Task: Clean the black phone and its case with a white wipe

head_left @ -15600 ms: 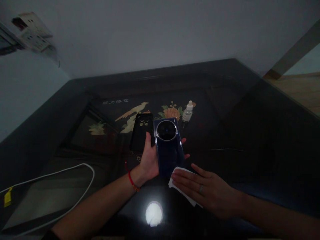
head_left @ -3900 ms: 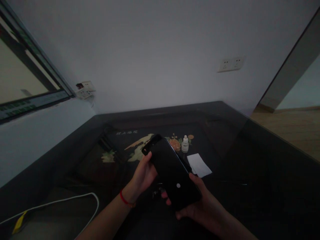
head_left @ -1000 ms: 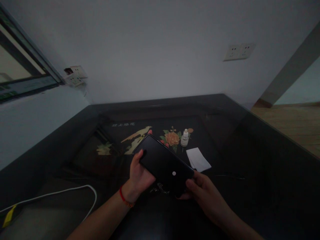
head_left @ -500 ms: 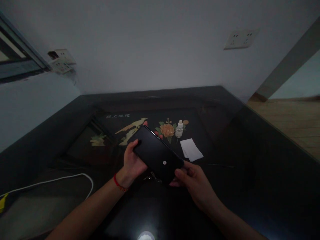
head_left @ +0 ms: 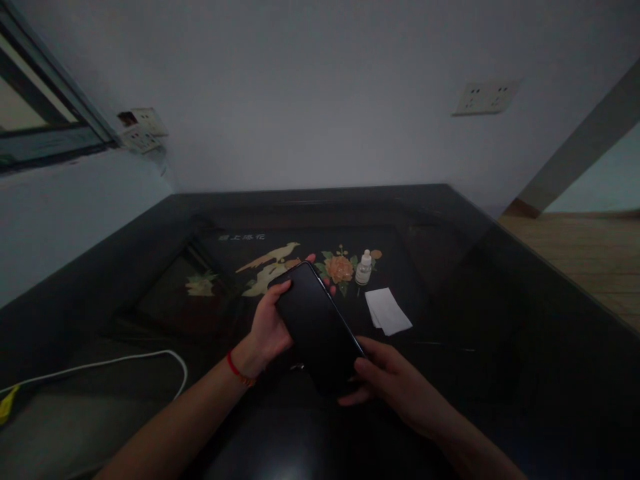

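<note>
A black smartphone (head_left: pixel 320 327) with a dark face is held tilted above the dark table (head_left: pixel 500 280). My left hand (head_left: pixel 273 323) wraps round its upper left part, thumb on the face and fingertips showing past the far edge. At the lower right edge, my right hand (head_left: pixel 387 373) grips the phone between thumb and fingers. Some of its lower fingers are in shadow. Beside the phone's lower left side lies a small shiny metal item (head_left: pixel 298 367), partly covered and too small to name.
Right of the phone stand a small white-capped dropper bottle (head_left: pixel 364 269) and a folded white paper (head_left: pixel 389 312). A white cable (head_left: pixel 115 360) runs along the left side. Wall sockets (head_left: pixel 486 97) are at the back, and the tabletop carries a bird and flower picture (head_left: pixel 340 269).
The phone has turned steeper, its lower end swinging toward me with my right hand. The round light mark on its face has gone. The whole view has shifted slightly.
</note>
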Motion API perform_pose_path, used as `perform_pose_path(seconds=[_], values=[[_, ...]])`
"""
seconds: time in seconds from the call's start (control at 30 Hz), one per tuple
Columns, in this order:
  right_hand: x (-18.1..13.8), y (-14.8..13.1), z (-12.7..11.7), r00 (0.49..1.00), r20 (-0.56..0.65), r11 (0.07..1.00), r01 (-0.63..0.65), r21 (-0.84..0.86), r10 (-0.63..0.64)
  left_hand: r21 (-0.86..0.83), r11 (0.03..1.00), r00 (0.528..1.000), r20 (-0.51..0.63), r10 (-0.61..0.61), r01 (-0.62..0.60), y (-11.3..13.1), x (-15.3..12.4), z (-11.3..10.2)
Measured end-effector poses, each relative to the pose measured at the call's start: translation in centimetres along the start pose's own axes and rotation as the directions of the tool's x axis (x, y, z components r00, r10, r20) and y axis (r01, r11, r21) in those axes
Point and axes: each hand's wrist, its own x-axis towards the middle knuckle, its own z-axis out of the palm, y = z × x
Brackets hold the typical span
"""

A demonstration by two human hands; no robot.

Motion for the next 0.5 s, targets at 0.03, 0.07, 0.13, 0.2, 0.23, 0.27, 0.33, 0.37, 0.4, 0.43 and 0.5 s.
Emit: perform_pose_path(seconds=[0.03,0.07,0.13,0.2,0.23,0.27,0.33,0.37,0.4,0.43,0.5], values=[[0.1,0.2,0.1,1.000,0.009,1.000,-0.003,0.001,0.003,-0.001,1.000,1.000,0.006,-0.006,0.006,0.0,0.0,0.0],[0.1,0.3,0.1,1.000,0.021,1.000,-0.005,0.000,0.005,0.000,1.000,1.000,0.015,-0.012,0.012,0.1,-0.1,0.1],[0.2,0.5,0.3,0.998,0.059,1.000,-0.009,0.002,0.009,0.006,1.000,0.999,0.032,-0.025,0.025,0.2,-0.2,0.1],[0.0,0.5,0.3,0.993,0.119,1.000,-0.021,0.016,0.019,0.020,0.998,0.998,0.026,-0.056,0.055,0.4,-0.2,-0.1],[0.0,0.5,0.3,0.988,0.153,0.999,-0.029,0.029,0.024,0.032,0.996,0.997,0.007,-0.083,0.083,0.5,-0.2,-0.3],[-0.1,0.5,0.2,0.981,0.190,0.998,-0.038,0.044,0.029,0.049,0.993,0.994,-0.027,-0.109,0.110,0.6,-0.2,-0.5],[-0.3,0.5,0.2,0.968,0.248,0.996,-0.046,0.074,0.026,0.105,0.981,0.979,-0.135,-0.150,0.165,0.8,-0.2,-1.0],[-0.3,0.5,0.2,0.965,0.260,0.995,-0.046,0.091,0.021,0.132,0.974,0.969,-0.188,-0.158,0.184,0.9,-0.2,-1.1],[-0.3,0.5,0.2,0.965,0.262,0.993,-0.047,0.104,0.019,0.151,0.969,0.960,-0.230,-0.160,0.198,1.0,-0.2,-1.0],[-0.3,0.6,0.3,0.966,0.257,0.993,-0.050,0.111,0.020,0.169,0.966,0.956,-0.250,-0.152,0.198,1.0,-0.3,-0.9],[-0.2,0.7,0.4,0.973,0.229,0.993,-0.057,0.108,0.031,0.211,0.966,0.966,-0.242,-0.094,0.147,1.0,-0.6,-0.1]])
